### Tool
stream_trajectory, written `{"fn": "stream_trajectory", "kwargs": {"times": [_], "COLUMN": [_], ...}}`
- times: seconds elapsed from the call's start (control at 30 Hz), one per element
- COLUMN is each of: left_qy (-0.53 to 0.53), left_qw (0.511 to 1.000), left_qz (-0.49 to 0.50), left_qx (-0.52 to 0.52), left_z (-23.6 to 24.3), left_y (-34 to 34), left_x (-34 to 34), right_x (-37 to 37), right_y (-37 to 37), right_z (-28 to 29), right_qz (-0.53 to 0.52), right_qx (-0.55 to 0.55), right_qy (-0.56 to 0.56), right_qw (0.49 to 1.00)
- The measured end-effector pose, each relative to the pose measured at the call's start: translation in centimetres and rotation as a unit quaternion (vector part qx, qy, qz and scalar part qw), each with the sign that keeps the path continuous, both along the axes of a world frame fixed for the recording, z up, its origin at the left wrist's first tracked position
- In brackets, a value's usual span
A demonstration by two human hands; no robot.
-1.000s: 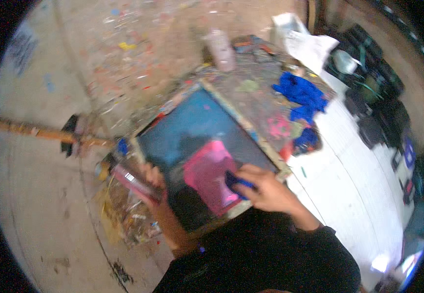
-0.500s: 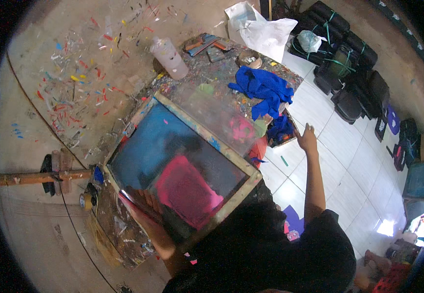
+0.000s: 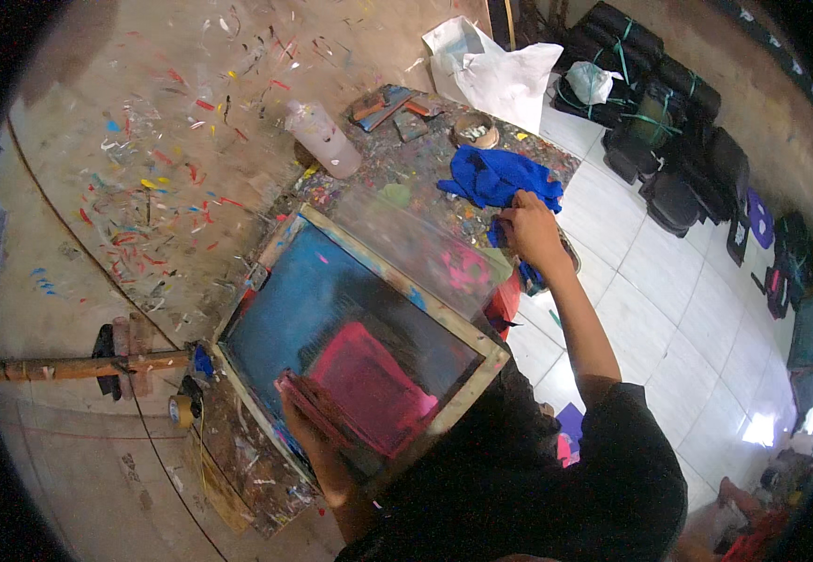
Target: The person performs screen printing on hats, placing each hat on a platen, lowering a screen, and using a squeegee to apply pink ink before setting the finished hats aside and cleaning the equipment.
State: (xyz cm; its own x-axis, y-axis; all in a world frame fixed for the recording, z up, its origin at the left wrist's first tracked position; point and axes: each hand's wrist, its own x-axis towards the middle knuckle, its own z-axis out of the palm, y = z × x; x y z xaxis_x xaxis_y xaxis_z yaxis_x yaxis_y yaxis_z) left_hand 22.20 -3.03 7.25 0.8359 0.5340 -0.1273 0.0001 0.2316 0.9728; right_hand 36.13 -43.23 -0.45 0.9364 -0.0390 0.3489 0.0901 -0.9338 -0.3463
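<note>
A wooden screen-printing frame [image 3: 495,359] lies tilted across the paint-crusted table, its mesh dark blue with a bright pink patch in the middle. My left hand [image 3: 305,426] is at the frame's near left side, closed round a flat squeegee [image 3: 317,412] stained dark red, which lies over the mesh beside the pink patch. On the table's right side is a crumpled blue cloth [image 3: 495,178]. My right hand [image 3: 534,234] reaches over to it with fingers bent onto its near edge, seemingly pinching it; the fingertips are partly hidden.
A clear sheet with pink marks [image 3: 467,270] lies beyond the frame. Farther back are a pale plastic bottle [image 3: 327,140], scraper-like tools [image 3: 386,105] and a round tub [image 3: 476,129]. White paper [image 3: 490,70] and stacked black bundles [image 3: 673,140] stand on the tiled floor. A tape roll [image 3: 180,410] is at left.
My right hand has come left from beside the box at the table's edge onto the blue cloth. My left hand, with the squeegee, has shifted right over the mesh.
</note>
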Motion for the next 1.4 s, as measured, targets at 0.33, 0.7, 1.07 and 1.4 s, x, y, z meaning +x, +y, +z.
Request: {"fn": "stream_trajectory", "kwargs": {"times": [0.33,0.7,1.07,1.4], "left_qy": [0.045,0.012,-0.009,0.074], "left_qw": [0.981,0.989,0.989,0.986], "left_qz": [-0.042,-0.068,-0.075,-0.016], "left_qx": [-0.186,-0.130,-0.126,-0.148], "left_z": [-3.0,-3.2,-3.9,-1.5], "left_y": [2.7,2.4,2.8,1.4], "left_x": [-0.5,-2.4,-1.2,-3.8], "right_x": [6.9,14.8,25.8,20.8], "right_y": [-3.1,-0.6,1.2,5.4], "right_z": [12.7,21.3,7.5,-0.8], "right_qz": [0.104,0.194,0.123,0.230], "right_qx": [0.275,0.355,0.037,-0.149], "right_qy": [-0.080,-0.134,-0.100,0.257], "right_qw": [0.953,0.905,0.987,0.927]}}
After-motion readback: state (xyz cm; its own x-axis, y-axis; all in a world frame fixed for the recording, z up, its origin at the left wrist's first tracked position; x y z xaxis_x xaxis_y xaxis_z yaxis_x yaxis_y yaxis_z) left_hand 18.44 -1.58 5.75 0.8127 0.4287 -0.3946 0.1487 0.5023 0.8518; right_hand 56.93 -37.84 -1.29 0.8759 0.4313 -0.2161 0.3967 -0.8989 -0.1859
